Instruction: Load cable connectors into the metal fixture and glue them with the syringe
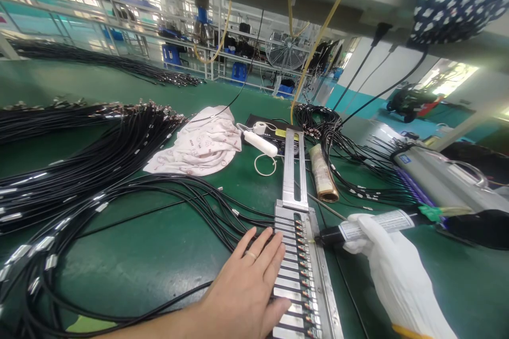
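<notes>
My bare left hand (248, 288) lies flat with fingers stretched out, pressing on black cables where they enter a long metal fixture (302, 270) on the green table. The fixture holds several cable ends side by side. My right hand (392, 270), in a white glove, grips a black dispensing syringe (369, 228) with a white label. Its tip touches the cable ends near the fixture's upper part.
Bundles of black cables (79, 169) cover the table's left side. A pale printed cloth (201, 143), a white handheld device (260, 143), a tape roll (324, 172) and a grey machine (441, 180) lie beyond. More cables (338, 137) coil at the right.
</notes>
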`<action>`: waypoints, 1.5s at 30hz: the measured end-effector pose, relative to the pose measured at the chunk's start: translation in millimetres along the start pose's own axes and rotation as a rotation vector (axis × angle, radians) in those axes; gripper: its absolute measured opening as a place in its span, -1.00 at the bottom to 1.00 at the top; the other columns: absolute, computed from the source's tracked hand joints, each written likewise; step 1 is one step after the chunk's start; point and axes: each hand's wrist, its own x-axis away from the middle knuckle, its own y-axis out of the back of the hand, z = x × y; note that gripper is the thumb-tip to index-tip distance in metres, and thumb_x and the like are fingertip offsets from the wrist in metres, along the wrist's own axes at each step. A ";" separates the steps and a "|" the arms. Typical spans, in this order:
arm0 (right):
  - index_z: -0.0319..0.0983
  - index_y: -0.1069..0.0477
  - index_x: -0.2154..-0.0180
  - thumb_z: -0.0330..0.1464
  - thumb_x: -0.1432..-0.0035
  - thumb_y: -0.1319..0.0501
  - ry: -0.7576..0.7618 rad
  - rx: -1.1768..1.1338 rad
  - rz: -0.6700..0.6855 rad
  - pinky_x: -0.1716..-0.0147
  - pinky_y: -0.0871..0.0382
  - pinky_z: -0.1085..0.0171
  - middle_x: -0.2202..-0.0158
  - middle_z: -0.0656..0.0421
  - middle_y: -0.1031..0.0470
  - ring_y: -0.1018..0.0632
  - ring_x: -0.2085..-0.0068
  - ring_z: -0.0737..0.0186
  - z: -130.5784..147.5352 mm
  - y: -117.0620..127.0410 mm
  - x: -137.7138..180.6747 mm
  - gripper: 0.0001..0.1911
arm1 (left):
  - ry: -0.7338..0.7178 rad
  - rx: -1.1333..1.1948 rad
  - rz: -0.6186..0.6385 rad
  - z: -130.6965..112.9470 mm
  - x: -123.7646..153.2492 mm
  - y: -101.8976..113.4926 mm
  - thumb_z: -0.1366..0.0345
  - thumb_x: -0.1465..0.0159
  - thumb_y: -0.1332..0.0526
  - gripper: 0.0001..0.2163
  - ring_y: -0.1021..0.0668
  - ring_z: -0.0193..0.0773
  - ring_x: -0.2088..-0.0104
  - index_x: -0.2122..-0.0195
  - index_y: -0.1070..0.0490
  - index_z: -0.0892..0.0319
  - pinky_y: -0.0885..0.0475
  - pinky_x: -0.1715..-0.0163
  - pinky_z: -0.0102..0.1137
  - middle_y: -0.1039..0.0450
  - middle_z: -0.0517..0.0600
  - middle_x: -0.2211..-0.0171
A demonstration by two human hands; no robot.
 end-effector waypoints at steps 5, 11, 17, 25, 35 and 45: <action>-0.31 -0.57 0.38 -0.13 0.39 -0.48 -0.035 -0.055 -0.021 0.45 -0.45 0.23 0.52 0.16 -0.56 -0.51 0.49 0.17 5.2 -4.7 1.8 -0.51 | -0.002 -0.004 -0.005 0.0 0.3 -1.8 -0.01 -0.50 0.14 -0.42 -0.14 0.11 -0.37 -0.35 -0.12 0.33 0.04 -0.34 0.00 0.02 0.15 -0.38; -0.30 -0.56 0.37 -0.19 0.39 -0.51 -0.027 -0.125 -0.027 0.51 -0.50 0.20 0.48 0.15 -0.57 -0.53 0.51 0.15 1.8 -5.4 -1.5 -0.53 | 0.001 -0.012 -0.002 -0.9 1.4 -1.2 0.03 -0.49 0.06 -0.45 -0.12 0.09 -0.38 -0.36 -0.10 0.30 0.03 -0.34 0.00 0.05 0.13 -0.39; -0.27 -0.59 0.32 -0.13 0.23 -0.51 0.030 -0.183 0.030 0.45 -0.53 0.26 0.33 0.13 -0.61 -0.57 0.38 0.14 -5.3 4.0 -3.5 -0.56 | 0.008 0.001 0.024 -0.1 1.0 -1.8 0.06 -0.48 0.02 -0.45 -0.07 0.10 -0.40 -0.38 -0.06 0.30 0.07 -0.35 0.02 0.11 0.14 -0.40; -0.26 -0.60 0.33 -0.08 0.21 -0.51 0.025 -0.095 0.091 0.44 -0.47 0.32 0.46 0.18 -0.58 -0.52 0.46 0.22 -4.9 6.3 -4.0 -0.54 | 0.015 0.029 0.063 -1.1 0.2 0.5 0.08 -0.49 0.04 -0.45 -0.02 0.13 -0.40 -0.38 -0.03 0.33 0.11 -0.35 0.06 0.18 0.15 -0.40; -0.29 -0.60 0.36 -0.02 0.27 -0.49 0.036 -0.011 0.089 0.42 -0.50 0.27 0.52 0.16 -0.54 -0.51 0.47 0.17 -3.9 3.8 -1.1 -0.48 | 0.020 0.039 0.087 -1.7 -0.4 -0.8 0.06 -0.50 0.10 -0.44 -0.01 0.14 -0.41 -0.39 0.00 0.33 0.17 -0.33 0.06 0.21 0.14 -0.40; -0.31 -0.58 0.32 0.00 0.28 -0.50 0.061 -0.030 0.099 0.43 -0.52 0.33 0.51 0.15 -0.57 -0.52 0.47 0.19 -5.1 5.3 0.2 -0.42 | 0.006 -0.006 0.041 -0.4 1.3 -3.1 0.05 -0.51 0.13 -0.45 -0.06 0.12 -0.40 -0.38 -0.04 0.32 0.15 -0.31 0.02 0.15 0.13 -0.40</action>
